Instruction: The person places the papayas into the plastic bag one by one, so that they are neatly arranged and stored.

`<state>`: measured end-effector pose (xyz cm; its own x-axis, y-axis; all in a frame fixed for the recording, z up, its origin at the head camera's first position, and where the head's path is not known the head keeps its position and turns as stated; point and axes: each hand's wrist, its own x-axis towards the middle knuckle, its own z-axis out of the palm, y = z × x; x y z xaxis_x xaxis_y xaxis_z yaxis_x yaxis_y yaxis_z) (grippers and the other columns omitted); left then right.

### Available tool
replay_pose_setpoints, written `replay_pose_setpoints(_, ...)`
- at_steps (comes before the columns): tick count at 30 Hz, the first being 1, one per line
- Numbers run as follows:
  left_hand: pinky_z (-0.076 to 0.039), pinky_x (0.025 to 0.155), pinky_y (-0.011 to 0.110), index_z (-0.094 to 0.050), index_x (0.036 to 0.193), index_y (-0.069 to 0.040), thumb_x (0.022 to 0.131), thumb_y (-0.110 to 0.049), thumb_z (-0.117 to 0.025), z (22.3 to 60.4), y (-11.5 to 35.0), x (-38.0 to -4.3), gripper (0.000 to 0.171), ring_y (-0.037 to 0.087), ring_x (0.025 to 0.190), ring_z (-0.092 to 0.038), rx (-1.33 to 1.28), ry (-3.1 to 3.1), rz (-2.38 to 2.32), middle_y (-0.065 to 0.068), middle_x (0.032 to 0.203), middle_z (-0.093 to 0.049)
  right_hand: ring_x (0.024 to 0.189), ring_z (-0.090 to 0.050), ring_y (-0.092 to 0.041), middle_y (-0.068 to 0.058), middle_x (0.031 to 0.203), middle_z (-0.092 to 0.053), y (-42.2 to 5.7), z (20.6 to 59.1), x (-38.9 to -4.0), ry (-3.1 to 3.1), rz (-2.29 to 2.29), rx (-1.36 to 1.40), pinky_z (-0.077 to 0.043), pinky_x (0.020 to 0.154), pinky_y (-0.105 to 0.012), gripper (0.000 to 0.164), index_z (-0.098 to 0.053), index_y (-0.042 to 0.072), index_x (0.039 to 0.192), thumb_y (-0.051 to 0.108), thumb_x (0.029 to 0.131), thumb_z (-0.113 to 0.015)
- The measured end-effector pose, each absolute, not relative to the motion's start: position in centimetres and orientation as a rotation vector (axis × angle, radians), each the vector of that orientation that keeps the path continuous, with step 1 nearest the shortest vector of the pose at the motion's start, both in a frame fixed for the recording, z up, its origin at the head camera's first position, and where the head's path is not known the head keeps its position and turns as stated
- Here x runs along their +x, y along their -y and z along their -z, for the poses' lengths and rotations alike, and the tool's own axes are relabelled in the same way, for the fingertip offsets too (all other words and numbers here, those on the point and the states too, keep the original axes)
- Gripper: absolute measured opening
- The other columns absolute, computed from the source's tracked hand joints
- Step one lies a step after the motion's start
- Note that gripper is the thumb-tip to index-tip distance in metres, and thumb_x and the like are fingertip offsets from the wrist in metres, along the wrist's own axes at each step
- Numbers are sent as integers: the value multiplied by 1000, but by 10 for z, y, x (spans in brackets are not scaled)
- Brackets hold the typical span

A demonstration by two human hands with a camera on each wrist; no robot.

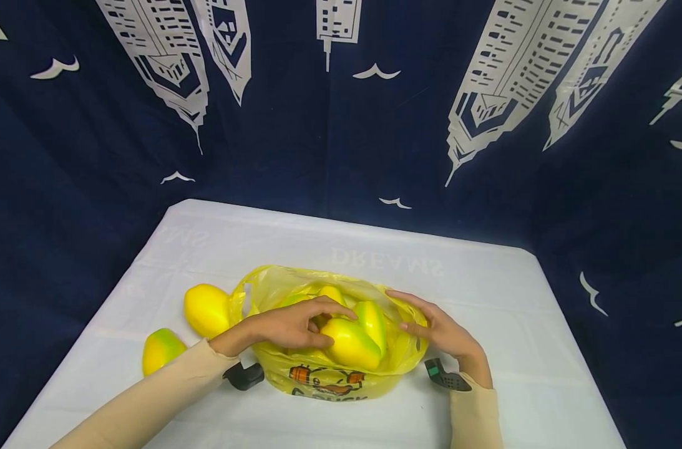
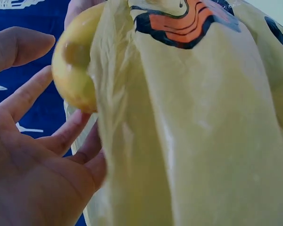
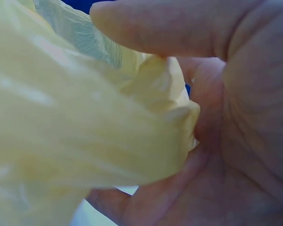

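A yellow plastic bag (image 1: 369,383) with a printed cartoon face stands with its mouth spread, several yellow-green mangoes inside. My left hand (image 1: 298,321) reaches over the near left rim, its fingers and thumb loosely spread about a mango (image 1: 352,344) on top of the pile. In the left wrist view the fingers look extended beside a mango (image 2: 73,61), partly hidden by the bag wall. At the bag's right side, my right hand (image 1: 444,330) holds the rim, thumb inside and fingers along the outside. The right wrist view shows crumpled plastic (image 3: 155,117) between thumb and fingers.
Left of the bag, one mango (image 1: 206,310) lies close against it and another mango (image 1: 162,350) sits nearer the left sleeve. Everything is on a white-covered table (image 1: 487,280). A dark blue curtain (image 1: 329,137) with white city prints hangs behind.
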<state>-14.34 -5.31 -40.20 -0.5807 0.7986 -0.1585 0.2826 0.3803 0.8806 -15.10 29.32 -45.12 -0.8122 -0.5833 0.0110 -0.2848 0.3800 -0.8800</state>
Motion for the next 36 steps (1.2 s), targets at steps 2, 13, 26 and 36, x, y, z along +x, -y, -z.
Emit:
replay_pose_setpoints(2, -50, 96, 28, -52, 145, -28, 97, -16, -64, 402, 53, -144, 51, 21, 122, -49, 922, -2071, -1162, 4, 145, -46, 144, -35, -9, -6, 160, -38, -293, 451, -151, -2346, 1401, -770, -28, 115, -65, 58, -44, 21, 152, 13, 97, -64)
replay_pose_setpoints(13, -53, 92, 30, -55, 142, -25, 96, -15, -65, 393, 63, -144, 48, 30, 122, -50, 856, -2064, -1248, 11, 138, -50, 143, -34, 2, 0, 160, -38, -291, 449, -150, -2348, 1401, -746, -30, 118, -32, 60, -45, 24, 151, 13, 96, -66)
replay_pose_setpoints(26, -47, 104, 46, -54, 142, -25, 95, -13, -66, 363, 116, -141, 50, 25, 131, -48, 822, -2211, -1397, -4, 149, -47, 145, -32, -4, -7, 161, -36, -292, 451, -151, -2352, 1404, -769, -22, 114, -70, 60, -44, 20, 152, 13, 97, -65)
replay_pose_setpoints(36, -46, 102, 52, -53, 143, -23, 97, -14, -65, 356, 157, -141, 48, 33, 129, -52, 816, -2338, -1444, 0, 147, -52, 144, -31, 1, -4, 161, -35, -292, 452, -150, -2344, 1409, -765, -26, 113, -17, 60, -44, 22, 152, 15, 97, -66)
